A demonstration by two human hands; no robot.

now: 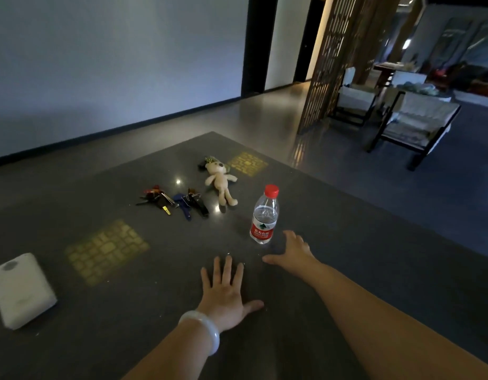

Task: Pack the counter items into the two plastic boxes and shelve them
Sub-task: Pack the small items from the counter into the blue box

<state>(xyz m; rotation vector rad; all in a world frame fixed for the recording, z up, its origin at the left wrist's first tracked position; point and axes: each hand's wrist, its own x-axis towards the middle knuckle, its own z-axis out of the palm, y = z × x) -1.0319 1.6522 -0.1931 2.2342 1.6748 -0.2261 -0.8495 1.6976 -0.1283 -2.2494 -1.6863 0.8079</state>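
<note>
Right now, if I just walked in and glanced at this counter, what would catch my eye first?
Probably the water bottle with its red cap and label, standing upright near the counter's middle, just beyond the right hand. Then the pale teddy bear lying farther back, with bunches of keys to its left. Both hands are spread open, the left hand flat on the dark counter, and a white box-like device sits at the left edge.
</note>
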